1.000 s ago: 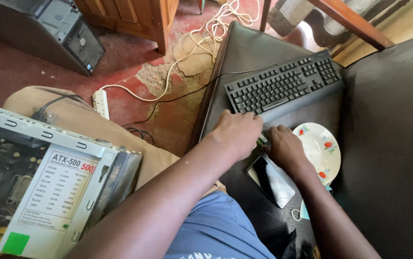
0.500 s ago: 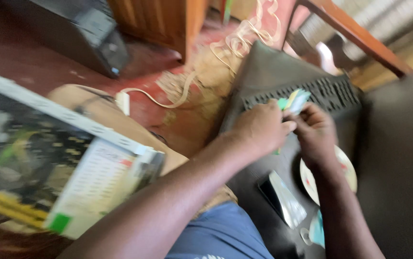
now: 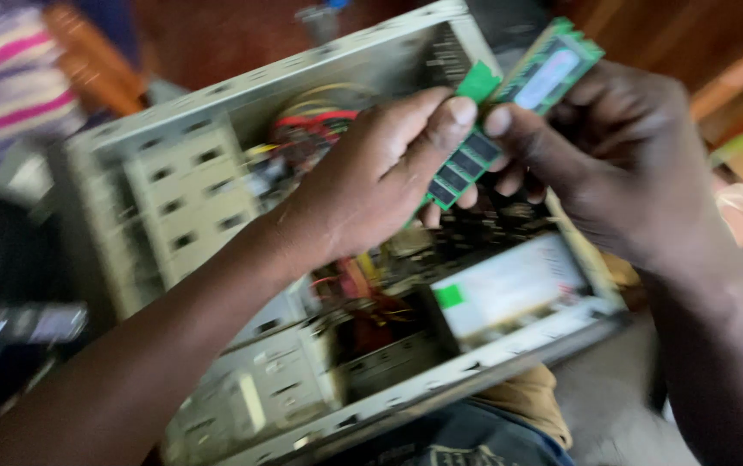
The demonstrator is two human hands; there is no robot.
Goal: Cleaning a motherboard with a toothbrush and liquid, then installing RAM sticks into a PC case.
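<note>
Both of my hands hold a green memory module (image 3: 509, 112) with black chips and a pale label, raised above an open computer case (image 3: 216, 181). My left hand (image 3: 380, 173) pinches its lower half between thumb and fingers. My right hand (image 3: 613, 147) grips the upper half from the right. Inside the case I see red and yellow cables (image 3: 311, 121) and a grey power supply (image 3: 509, 285) with a label and a green sticker. The picture is blurred by motion.
The case rests on my lap, over blue shorts (image 3: 466, 440). A person in striped clothing (image 3: 9, 78) is at the upper left. Brown wooden furniture (image 3: 734, 60) shows at the upper right, with a dark object (image 3: 17, 328) at the left.
My view swung from the black keyboard and chair to the open case. My hands lifted the memory module from beside the keyboard and brought it over the case.
</note>
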